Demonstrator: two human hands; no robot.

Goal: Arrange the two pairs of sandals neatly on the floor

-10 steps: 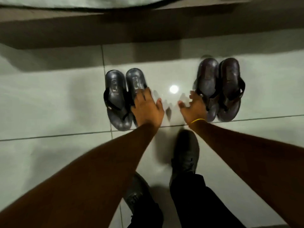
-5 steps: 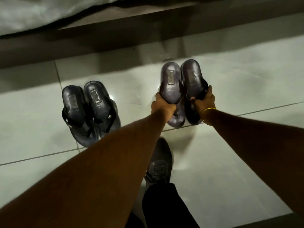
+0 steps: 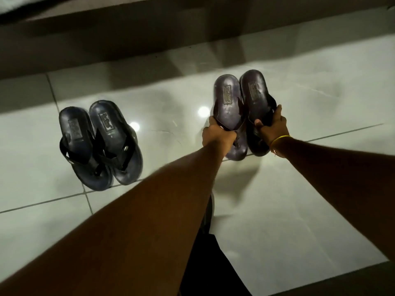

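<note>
Two pairs of dark sandals are on the pale tiled floor. The left pair lies side by side, heels away from me, with no hand on it. The right pair is held: my left hand is shut on the strap area of its left sandal, and my right hand, with a yellow band at the wrist, is shut on its right sandal. These two sandals sit close together, heels pointing away; their toe ends are partly hidden by my hands.
A dark step or ledge runs across the far side of the floor. My dark trouser leg and shoe are below my left forearm. Tile grout lines cross the floor near both pairs.
My left hand left the left pair and both hands took hold of the right pair. The view has shifted so that both pairs sit slightly lower and farther right.
</note>
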